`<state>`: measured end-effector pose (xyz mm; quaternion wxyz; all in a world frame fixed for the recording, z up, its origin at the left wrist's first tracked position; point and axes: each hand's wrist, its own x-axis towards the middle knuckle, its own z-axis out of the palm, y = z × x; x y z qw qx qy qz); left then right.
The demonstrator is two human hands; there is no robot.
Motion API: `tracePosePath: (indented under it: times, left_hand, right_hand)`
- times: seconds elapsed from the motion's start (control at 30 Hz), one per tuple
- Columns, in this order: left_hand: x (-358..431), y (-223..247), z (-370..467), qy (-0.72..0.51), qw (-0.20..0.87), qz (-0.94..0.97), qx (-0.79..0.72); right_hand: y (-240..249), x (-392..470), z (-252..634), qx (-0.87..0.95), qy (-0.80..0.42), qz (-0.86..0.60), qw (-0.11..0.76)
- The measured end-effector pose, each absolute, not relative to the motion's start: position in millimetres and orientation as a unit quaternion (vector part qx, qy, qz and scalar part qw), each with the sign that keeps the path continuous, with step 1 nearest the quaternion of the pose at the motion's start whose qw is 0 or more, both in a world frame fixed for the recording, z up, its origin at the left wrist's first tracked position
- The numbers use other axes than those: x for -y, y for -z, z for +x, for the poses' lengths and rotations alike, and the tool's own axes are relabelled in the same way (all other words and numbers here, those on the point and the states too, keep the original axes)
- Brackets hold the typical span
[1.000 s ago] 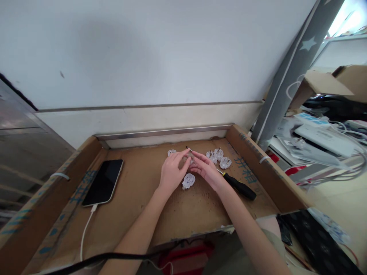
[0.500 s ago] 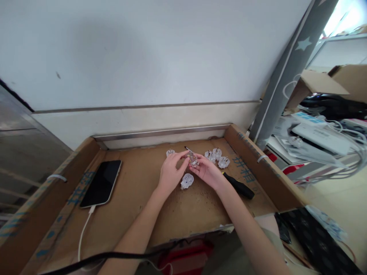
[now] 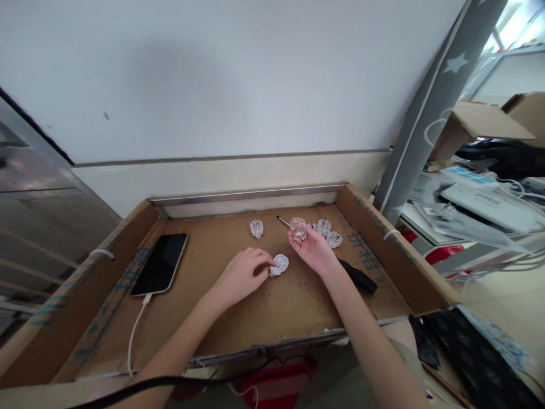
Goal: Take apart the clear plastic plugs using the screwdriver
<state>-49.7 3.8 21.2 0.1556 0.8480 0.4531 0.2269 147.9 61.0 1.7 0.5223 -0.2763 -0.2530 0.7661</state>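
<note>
My right hand point(image 3: 314, 250) holds up a clear plug piece point(image 3: 298, 228) between thumb and fingers, over the cardboard tray. Down at the middle of the tray, my left hand point(image 3: 243, 274) has its thumb and fingertips bent together at the left edge of a white round plug piece point(image 3: 280, 264); whether this piece is lifted I cannot tell. Behind it stands another clear plug point(image 3: 256, 228), pins up. Several clear plugs point(image 3: 324, 227) lie beyond my right hand. A screwdriver point(image 3: 358, 277) with a black handle lies partly under my right wrist.
Cardboard walls point(image 3: 389, 255) edge the tray. A phone point(image 3: 160, 264) with a white charging cable point(image 3: 135, 332) lies at the left. A black cable point(image 3: 170, 380) crosses the front. A grey post point(image 3: 419, 136) and a cluttered shelf stand at the right.
My hands have parted. The left has let go of the clear plug piece and come down to the white one; the right keeps the clear piece, raised slightly. The view has shifted a little.
</note>
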Motion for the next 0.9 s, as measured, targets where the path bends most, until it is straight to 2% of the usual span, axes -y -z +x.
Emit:
tracePosePath:
  times: [0.5, 0.9]
  left_hand:
    - [-28.5, -12.5, -24.3, -0.155, 0.109, 0.875, -0.446]
    - [-47.2, -19.4, -18.2, -0.305, 0.083, 0.809, -0.496]
  right_hand:
    - [-6.1, -60.7, 149.3, 0.25, -0.746, -0.298, 0.54]
    - [6.9, -66.4, 144.0, 0.35, -0.636, -0.39, 0.567]
